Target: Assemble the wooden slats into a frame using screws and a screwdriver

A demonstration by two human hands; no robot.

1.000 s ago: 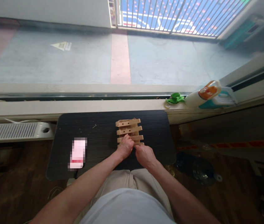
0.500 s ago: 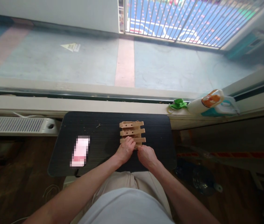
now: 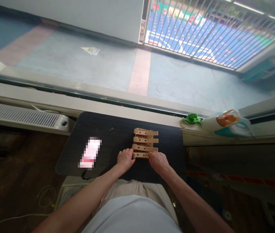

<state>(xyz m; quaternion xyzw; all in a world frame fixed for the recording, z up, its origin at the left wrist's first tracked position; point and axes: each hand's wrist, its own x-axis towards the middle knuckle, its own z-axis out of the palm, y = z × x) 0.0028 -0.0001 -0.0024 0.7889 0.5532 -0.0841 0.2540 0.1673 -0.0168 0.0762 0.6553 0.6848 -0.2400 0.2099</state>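
A small wooden slatted piece [image 3: 146, 140] lies on the black table, its several pale slats running left to right, with dark holes near their left parts. My left hand [image 3: 126, 159] is closed around the left end of the slat nearest me, fingertips pressed against it. My right hand [image 3: 159, 161] is closed at that slat's right part, fingers pinched together. A thin, small metal-looking thing shows at its fingertips over the slat; its kind is too small to make out.
On the black table [image 3: 118, 145] lie a blurred-out pink and white rectangle [image 3: 90, 152] and a few small screw-like bits [image 3: 111, 129]. A radiator [image 3: 26, 115] stands left. The windowsill holds a green cloth [image 3: 192, 118] and a white bottle [image 3: 210, 124].
My left hand has moved from on top of the slats to their left end, uncovering the nearest slat. My right hand stays at the near right side. The whole view has tilted.
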